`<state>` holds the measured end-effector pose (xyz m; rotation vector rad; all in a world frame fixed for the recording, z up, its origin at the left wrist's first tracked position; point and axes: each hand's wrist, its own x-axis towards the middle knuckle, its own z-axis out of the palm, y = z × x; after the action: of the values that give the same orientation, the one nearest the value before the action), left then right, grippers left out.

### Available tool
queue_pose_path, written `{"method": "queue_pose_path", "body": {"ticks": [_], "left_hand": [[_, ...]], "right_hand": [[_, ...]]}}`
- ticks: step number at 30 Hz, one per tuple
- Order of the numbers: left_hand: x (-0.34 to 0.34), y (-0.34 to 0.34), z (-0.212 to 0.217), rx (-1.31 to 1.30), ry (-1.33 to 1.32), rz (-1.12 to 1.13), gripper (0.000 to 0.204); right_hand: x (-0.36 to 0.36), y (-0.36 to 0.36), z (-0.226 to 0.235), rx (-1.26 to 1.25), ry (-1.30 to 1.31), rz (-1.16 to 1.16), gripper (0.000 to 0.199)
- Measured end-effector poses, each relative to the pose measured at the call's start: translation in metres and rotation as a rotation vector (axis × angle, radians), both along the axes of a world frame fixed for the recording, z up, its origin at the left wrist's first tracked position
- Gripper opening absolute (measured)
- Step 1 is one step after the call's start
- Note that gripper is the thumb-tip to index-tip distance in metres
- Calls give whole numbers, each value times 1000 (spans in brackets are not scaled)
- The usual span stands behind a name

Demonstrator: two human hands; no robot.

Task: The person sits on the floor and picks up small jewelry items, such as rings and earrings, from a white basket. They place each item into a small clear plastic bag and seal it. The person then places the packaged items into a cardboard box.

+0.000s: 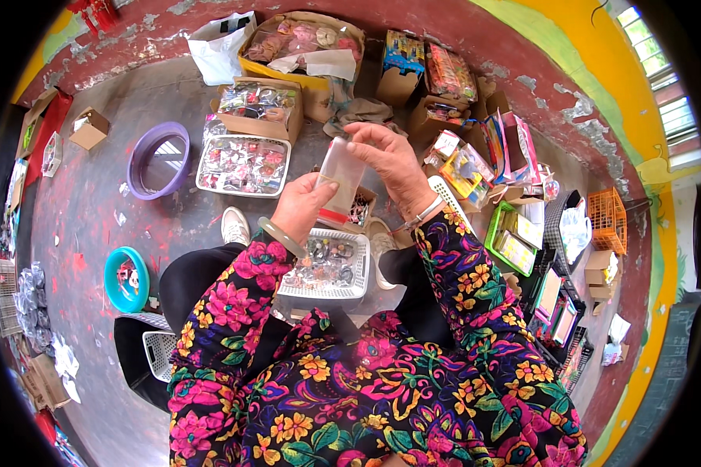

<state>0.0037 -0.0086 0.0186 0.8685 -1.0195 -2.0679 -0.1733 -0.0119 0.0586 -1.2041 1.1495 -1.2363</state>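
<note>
A small clear plastic bag (341, 171) with red along its bottom edge is held up between my two hands. My left hand (302, 208) pinches its lower left side, thumb laid across the front. At the bag's upper right, the fingers of my right hand (393, 162) are closed on the edge near the top. The bag looks flat; I cannot make out anything inside. Below it, between my feet, sits a white plastic basket (361, 286) with many small packaged pieces. A small cardboard box (366, 208) of dark and coloured bits is partly hidden behind the bag and hands.
Ahead stand a white basket (241, 191) of small packets and cardboard boxes (288, 124). A purple basin (135, 165) and a turquoise basin (110, 282) are on the left. To the right are a green tray (493, 247), an orange crate (606, 222) and several packages.
</note>
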Motion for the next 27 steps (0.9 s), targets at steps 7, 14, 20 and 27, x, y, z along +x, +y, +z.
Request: {"method": "queue_pose_path", "body": {"ticks": [7, 14, 20, 27], "left_hand": [[-1, 0, -3, 17, 35, 17, 17], [3, -1, 0, 41, 53, 1, 18], [0, 2, 5, 85, 46, -61, 18], [8, -2, 7, 135, 129, -9, 17]], "right_hand": [[0, -2, -12, -86, 270, 16, 13], [4, 0, -3, -12, 184, 42, 18], [4, -1, -3, 77, 147, -34, 22], [1, 1, -3, -75, 273, 43, 17]]}}
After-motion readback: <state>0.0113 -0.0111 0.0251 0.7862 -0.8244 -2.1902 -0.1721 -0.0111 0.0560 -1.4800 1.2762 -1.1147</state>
